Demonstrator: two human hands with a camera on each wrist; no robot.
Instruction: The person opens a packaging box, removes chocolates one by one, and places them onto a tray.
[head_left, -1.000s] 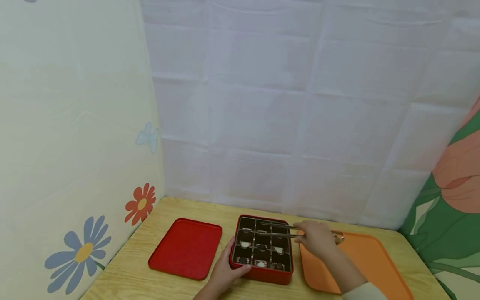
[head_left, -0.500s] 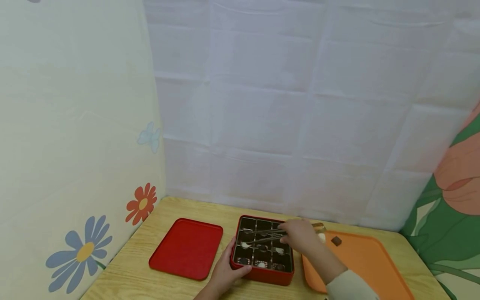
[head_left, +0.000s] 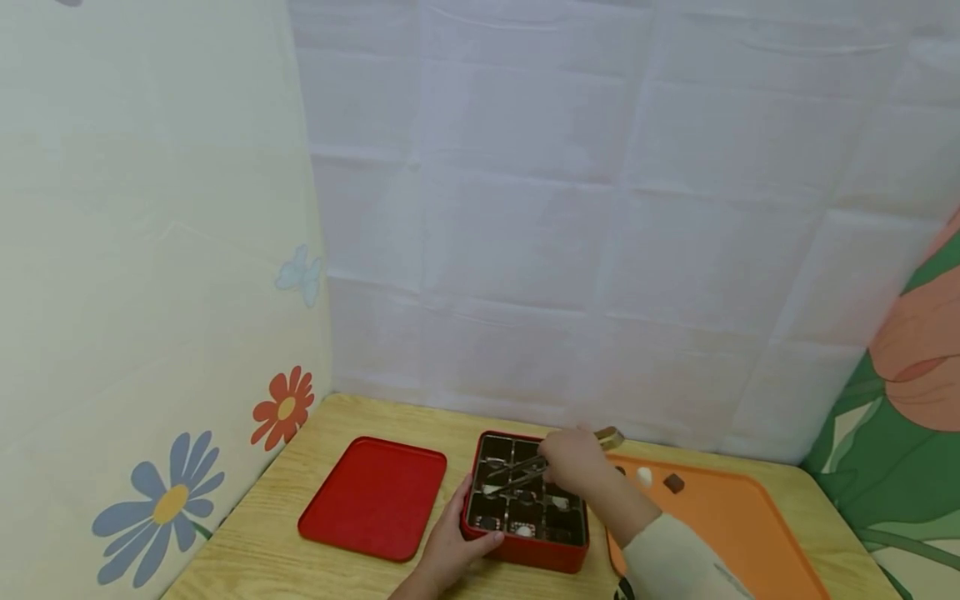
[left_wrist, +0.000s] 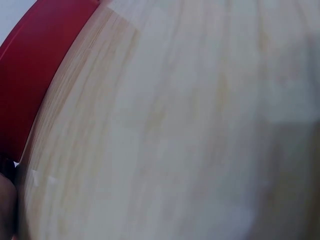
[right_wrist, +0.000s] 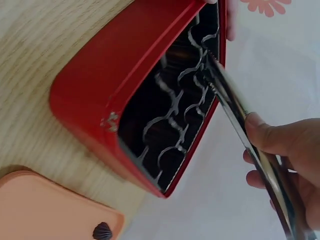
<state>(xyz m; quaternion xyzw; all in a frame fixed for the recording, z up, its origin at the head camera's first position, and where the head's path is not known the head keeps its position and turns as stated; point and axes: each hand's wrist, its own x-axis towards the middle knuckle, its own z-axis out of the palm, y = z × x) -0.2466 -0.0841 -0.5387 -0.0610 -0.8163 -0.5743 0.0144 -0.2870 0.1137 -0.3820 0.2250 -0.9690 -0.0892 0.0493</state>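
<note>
A red box (head_left: pixel 536 552) with a dark divided insert stands on the table, chocolates such as a white one (head_left: pixel 523 530) in its front compartments. My left hand (head_left: pixel 453 542) grips its front left corner, thumb at the front rim and fingers along the left side. In the left wrist view only the box's red side (left_wrist: pixel 37 65) and a dark bit of the hand show. Over the box, my right hand (head_left: pixel 577 462) holds metal tongs (right_wrist: pixel 235 110). Their tips reach down into the left column, at the middle row's white chocolate (head_left: pixel 490 490); whether they pinch it I cannot tell.
Left of the box lies a flat red lid (head_left: pixel 375 500). An orange tray (head_left: pixel 720 533) to the right bears a white piece (head_left: pixel 644 477) and a brown square chocolate (head_left: pixel 674 482); a dark shell-shaped one (right_wrist: pixel 102 231) shows in the right wrist view. Cloth walls stand behind and beside.
My right hand has moved left from the tray's edge to over the box. The tongs' tips have swung forward to the left column and drawn closer together. My left hand has stayed.
</note>
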